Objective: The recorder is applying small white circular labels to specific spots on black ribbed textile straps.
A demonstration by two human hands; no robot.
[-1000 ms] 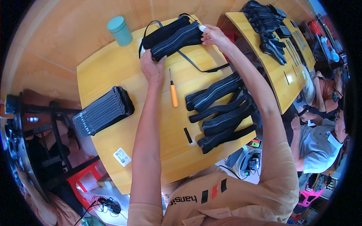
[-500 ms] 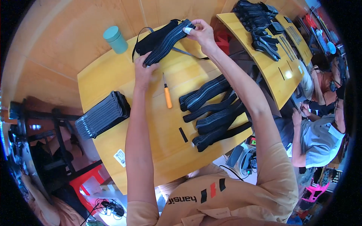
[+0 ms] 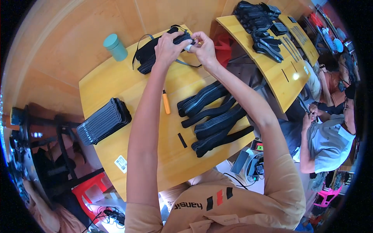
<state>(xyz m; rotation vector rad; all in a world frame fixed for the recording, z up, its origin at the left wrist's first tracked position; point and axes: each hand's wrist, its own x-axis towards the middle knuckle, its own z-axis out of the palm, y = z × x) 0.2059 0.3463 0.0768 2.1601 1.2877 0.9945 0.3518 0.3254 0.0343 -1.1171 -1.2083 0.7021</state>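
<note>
Green canister (image 3: pixel 116 48) stands lidded, contents hidden; hands (image 3: pixel 167 49) grip black strips (image 3: pixel 146 66).

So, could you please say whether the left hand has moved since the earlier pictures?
Yes: the left hand has moved rightward and up the picture, judged against the green jar.

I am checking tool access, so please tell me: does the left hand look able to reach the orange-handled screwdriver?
Probably yes. The orange-handled screwdriver lies near the left forearm, its handle uncovered. However, the left hand is at the black bundle, so it would likely have to come away first.
</note>
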